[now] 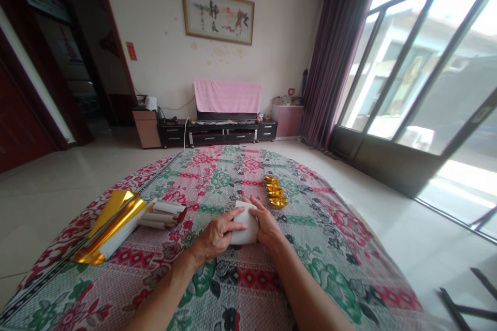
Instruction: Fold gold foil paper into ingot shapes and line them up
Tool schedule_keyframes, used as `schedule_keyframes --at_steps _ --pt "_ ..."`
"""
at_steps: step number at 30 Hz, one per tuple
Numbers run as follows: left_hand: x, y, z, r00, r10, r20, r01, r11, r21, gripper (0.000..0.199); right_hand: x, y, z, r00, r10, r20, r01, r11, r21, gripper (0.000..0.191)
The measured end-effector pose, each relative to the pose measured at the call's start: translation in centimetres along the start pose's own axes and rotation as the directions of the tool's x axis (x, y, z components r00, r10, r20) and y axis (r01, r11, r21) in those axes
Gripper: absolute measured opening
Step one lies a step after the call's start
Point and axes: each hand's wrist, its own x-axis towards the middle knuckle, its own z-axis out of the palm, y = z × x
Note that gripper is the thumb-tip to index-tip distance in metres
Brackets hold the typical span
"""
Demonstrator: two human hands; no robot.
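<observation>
A small piece of white paper [245,228] lies between my two hands over the patterned cloth. From its left side my left hand [217,235] grips it, fingers reaching across its face. My right hand [267,223] grips its right edge, with fingers near the top. Just beyond, to the right, several shiny gold folded pieces [275,191] stand in a row. At the left lies a stack of gold and white sheets [116,227], and beside it are several rolled white papers [165,213].
The floral cloth [221,181] covers a rounded table. Beyond it, a low black cabinet [225,133] stands against the wall, with a pink cloth [228,95] above. Dark metal legs [462,305] show at the lower right, near the glass doors.
</observation>
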Motion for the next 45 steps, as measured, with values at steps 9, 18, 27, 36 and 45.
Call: schedule_keyframes --at_steps 9,18,27,36,45 --pt "-0.2 0.1 -0.3 0.984 -0.169 0.051 0.176 0.932 -0.315 0.025 0.0 0.3 0.1 0.999 -0.036 0.022 0.035 0.999 0.040 0.047" --pt "-0.1 -0.4 -0.4 0.973 -0.230 -0.007 0.204 0.875 -0.439 0.019 -1.1 0.1 1.0 0.996 -0.070 0.053 0.068 0.997 0.043 0.051" --pt "0.0 -0.1 -0.2 0.995 -0.095 -0.019 0.089 0.975 -0.201 0.029 -1.0 0.3 0.8 0.993 -0.062 0.100 0.065 0.998 -0.022 0.056" --pt "0.1 -0.5 -0.4 0.977 -0.090 -0.191 0.069 0.991 -0.114 0.031 -1.6 0.5 1.1 0.980 -0.008 0.198 -0.011 0.995 0.098 0.050" --pt "-0.4 -1.1 0.3 0.989 0.003 -0.147 0.020 0.987 0.158 0.051 -1.2 1.0 1.0 0.972 0.005 0.235 -0.022 0.997 0.070 0.047"
